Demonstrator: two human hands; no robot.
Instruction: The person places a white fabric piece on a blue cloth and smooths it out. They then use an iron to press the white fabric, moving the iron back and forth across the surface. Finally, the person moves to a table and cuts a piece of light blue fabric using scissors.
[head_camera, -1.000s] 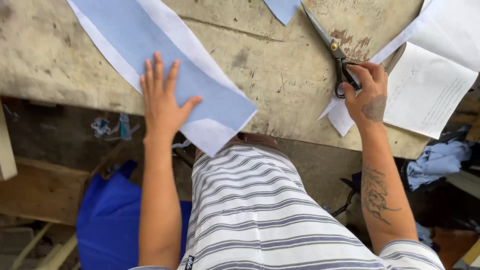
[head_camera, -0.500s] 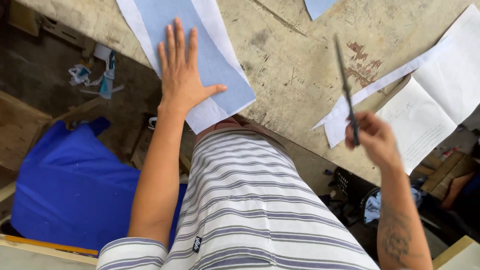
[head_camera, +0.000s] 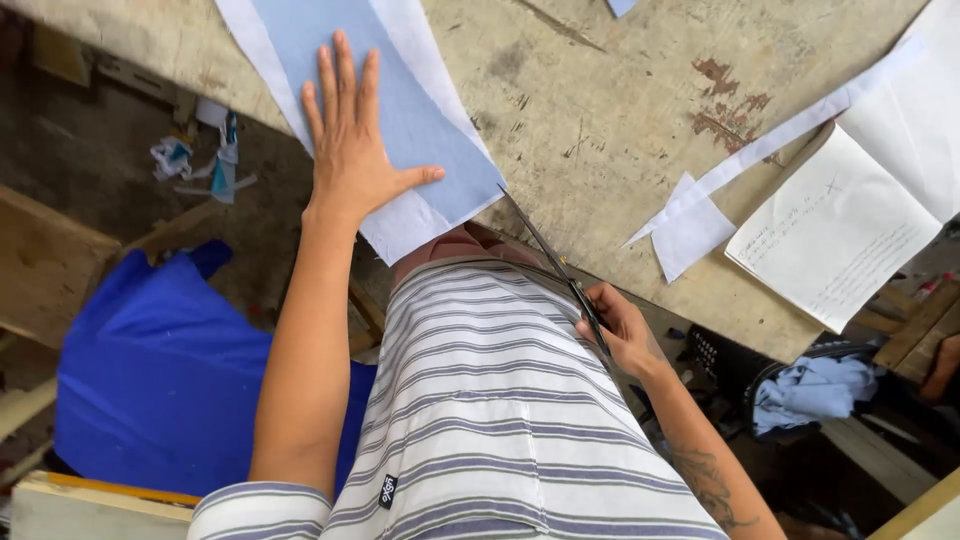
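**Hand flat on the blue cloth**

The blue cloth (head_camera: 420, 120) lies at the table (head_camera: 600, 130) edge. The left hand (head_camera: 352, 150) presses it, fingers spread. The right hand (head_camera: 620, 330) grips scissors (head_camera: 556, 262) pointing at the cloth's corner.

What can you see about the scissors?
The scissors are long and slim, with dark metal blades that look shut or nearly shut. The right hand grips the handles, which are mostly hidden by the fingers. The blades slant up and to the left, with the tip right at the near corner of the light blue cloth, by the table edge. Whether the tip touches the cloth cannot be told. The left hand lies flat on that cloth, away from the blades.
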